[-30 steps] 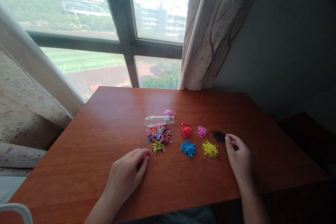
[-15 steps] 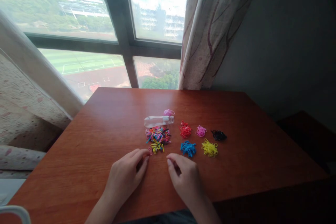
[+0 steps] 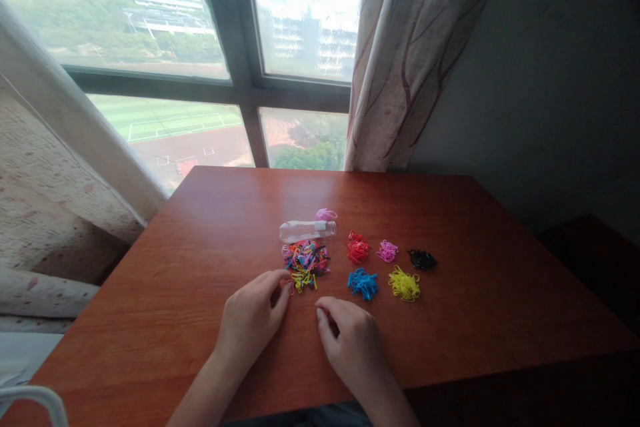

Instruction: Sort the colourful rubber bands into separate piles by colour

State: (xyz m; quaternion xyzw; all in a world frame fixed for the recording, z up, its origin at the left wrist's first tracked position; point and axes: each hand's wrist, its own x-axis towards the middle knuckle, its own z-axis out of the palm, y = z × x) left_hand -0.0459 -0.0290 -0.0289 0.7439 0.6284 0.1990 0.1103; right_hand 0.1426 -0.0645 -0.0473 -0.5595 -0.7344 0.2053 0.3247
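A mixed heap of small coloured rubber bands (image 3: 305, 261) lies mid-table below a clear plastic bottle (image 3: 306, 231) on its side. To its right sit sorted little piles: red (image 3: 357, 250), pink (image 3: 387, 251), black (image 3: 421, 259), blue (image 3: 363, 283) and yellow (image 3: 405, 285). My left hand (image 3: 253, 320) rests on the table, fingers curled, thumb and forefinger pinching at a pink band at the heap's lower edge. My right hand (image 3: 347, 341) lies just below the heap, fingers curled under; nothing shows in it.
The wooden table (image 3: 200, 227) stands against a window with curtains (image 3: 400, 60) on both sides. A pink cap or ring (image 3: 326, 214) lies behind the bottle. A dark low surface (image 3: 590, 247) sits to the right, and a white curved rim (image 3: 35, 400) shows at bottom left.
My right hand left the black pile and swept left to the spot just below the mixed heap. My left hand stayed at the heap's edge.
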